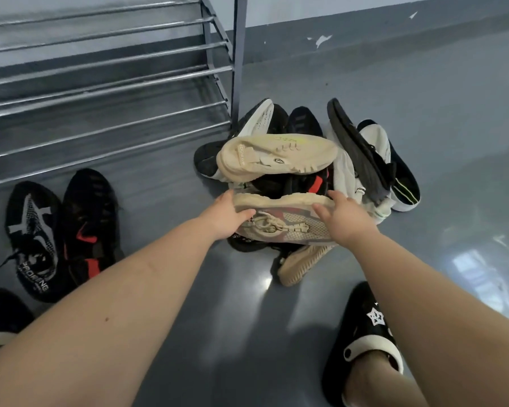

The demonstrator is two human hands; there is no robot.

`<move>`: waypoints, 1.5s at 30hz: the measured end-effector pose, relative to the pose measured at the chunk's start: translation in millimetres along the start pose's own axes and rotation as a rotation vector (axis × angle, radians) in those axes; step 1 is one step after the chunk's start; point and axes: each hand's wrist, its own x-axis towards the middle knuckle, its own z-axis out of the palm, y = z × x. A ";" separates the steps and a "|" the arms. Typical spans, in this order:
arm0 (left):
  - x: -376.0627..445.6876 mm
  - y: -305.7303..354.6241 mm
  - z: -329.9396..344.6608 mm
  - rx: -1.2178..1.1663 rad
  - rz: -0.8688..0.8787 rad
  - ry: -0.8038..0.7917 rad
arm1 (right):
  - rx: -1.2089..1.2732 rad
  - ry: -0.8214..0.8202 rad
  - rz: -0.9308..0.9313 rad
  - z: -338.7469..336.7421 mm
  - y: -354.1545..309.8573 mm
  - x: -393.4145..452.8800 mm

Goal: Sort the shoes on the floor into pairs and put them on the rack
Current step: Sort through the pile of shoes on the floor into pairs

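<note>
A heap of shoes lies on the grey floor right of the metal rack [106, 74]. Both my hands grip a beige sneaker [288, 221] lying on its side at the front of the heap: my left hand [227, 215] holds its heel end, my right hand [344, 215] its toe end. Behind it a matching beige sneaker [276, 155] lies sole up on top of the heap. Two black sneakers stand apart on the left, one with white pattern [33, 242], one with red marks [91, 224].
The heap also holds a black shoe with a red mark [303, 183], white and dark shoes [376, 154], a black sandal [359, 148] and a tan-soled shoe [300, 262]. I wear black slippers [362, 333]. The wall runs behind.
</note>
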 end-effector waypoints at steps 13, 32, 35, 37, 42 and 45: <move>-7.4 -1.8 5.6 0.038 -0.010 0.084 | 0.015 0.065 -0.057 -9.4 -15.4 3.0; -140.1 -119.1 -61.8 0.458 0.107 0.030 | 0.015 -0.024 -0.464 45.3 -112.3 -88.7; -148.7 -125.7 -64.6 0.484 0.116 0.086 | 0.051 -0.011 -0.458 50.4 -120.9 -95.2; -152.5 -128.0 -67.0 0.487 0.110 0.156 | 0.125 0.022 -0.427 53.4 -127.0 -97.6; -152.5 -143.6 -72.5 0.483 0.020 0.212 | 0.288 -0.015 -0.318 60.6 -145.1 -99.8; -148.7 -156.5 -76.3 0.389 -0.065 0.260 | 0.283 -0.096 -0.311 71.9 -157.6 -101.6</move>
